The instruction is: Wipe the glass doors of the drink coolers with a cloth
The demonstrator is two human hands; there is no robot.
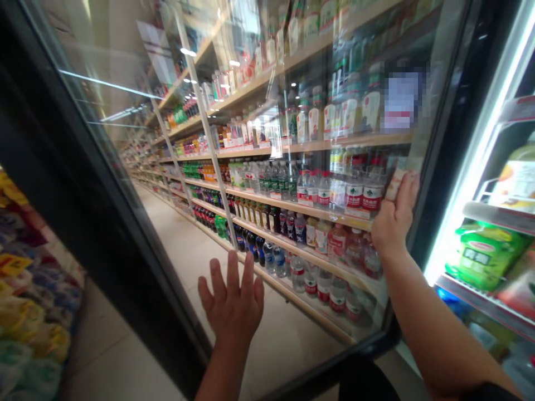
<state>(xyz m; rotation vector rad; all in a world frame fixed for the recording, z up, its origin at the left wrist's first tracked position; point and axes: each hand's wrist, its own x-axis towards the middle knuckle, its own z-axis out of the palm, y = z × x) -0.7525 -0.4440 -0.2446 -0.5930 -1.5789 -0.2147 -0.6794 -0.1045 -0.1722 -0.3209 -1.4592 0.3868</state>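
A large glass cooler door [267, 184] with a black frame stands swung out in front of me. My left hand [232, 303] is raised with fingers spread, flat against or just short of the lower part of the glass. My right hand [394, 216] rests on the glass near the door's right edge, fingers stretched up; a small label on the glass sits under its fingertips. Through and in the glass I see long wooden shelves [292, 206] lined with bottled drinks.
To the right, the lit cooler interior [489, 245] holds green packs and bottles on wire shelves. Coloured snack bags [25, 301] hang at the far left. A tiled shop aisle runs back beside the shelves.
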